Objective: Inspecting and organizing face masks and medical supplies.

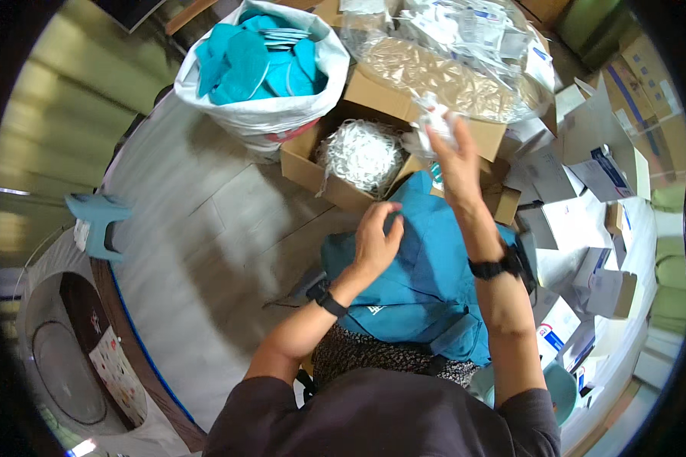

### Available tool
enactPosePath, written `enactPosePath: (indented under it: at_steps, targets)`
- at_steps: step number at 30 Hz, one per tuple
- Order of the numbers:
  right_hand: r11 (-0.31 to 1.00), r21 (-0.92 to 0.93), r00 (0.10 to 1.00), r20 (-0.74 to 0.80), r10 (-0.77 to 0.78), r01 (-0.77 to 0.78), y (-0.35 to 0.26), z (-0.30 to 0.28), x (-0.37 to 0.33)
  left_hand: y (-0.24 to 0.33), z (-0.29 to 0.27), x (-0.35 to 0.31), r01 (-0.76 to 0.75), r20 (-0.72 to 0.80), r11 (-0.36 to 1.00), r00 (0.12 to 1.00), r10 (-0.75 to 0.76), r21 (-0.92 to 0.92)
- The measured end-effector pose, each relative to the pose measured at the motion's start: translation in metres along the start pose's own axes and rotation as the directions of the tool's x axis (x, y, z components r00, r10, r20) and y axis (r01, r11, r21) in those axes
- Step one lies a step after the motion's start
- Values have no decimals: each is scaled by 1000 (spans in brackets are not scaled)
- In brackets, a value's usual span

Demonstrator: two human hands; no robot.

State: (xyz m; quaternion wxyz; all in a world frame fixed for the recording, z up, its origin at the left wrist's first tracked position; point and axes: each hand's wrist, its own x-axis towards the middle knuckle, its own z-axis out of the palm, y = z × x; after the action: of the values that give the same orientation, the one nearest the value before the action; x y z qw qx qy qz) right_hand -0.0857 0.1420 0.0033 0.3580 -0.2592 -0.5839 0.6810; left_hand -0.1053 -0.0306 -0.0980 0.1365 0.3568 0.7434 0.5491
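Observation:
My right hand [459, 164] is raised over the far end of a teal fabric bag. Its fingers close on a crumpled white wad [436, 126], blurred by motion, which looks like thin paper or plastic. My left hand [376, 240] hovers at the left side of the teal bag [411, 278], fingers curved and apart, with nothing in it. The bag lies across my lap. Just beyond it stands an open cardboard box [335, 194] holding a tangle of thin white strips [362, 156].
A white sack [270, 114] full of teal oval pieces [244, 65] stands beyond the floor at left. Clear plastic packaging [442, 76] is heaped at the back. Opened white cartons [568, 225] crowd the right. A blue-grey plastic stool [99, 221] sits at far left.

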Motion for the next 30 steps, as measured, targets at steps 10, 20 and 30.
enactPosePath:
  at_steps: [10,20,30]
  targets:
    - [816,-519,946,44,322,-254,97,-138,-10,3,11,-24,-191,282,915,955,90,354]
    - [697,-696,955,-293,-58,-171,-63,-340,11,18,23,-4,-161,304,920,952,49,356]
    - [242,-829,859,-453,239,-504,-158,-542,191,16,41,19,-76,320,924,946,-52,374]
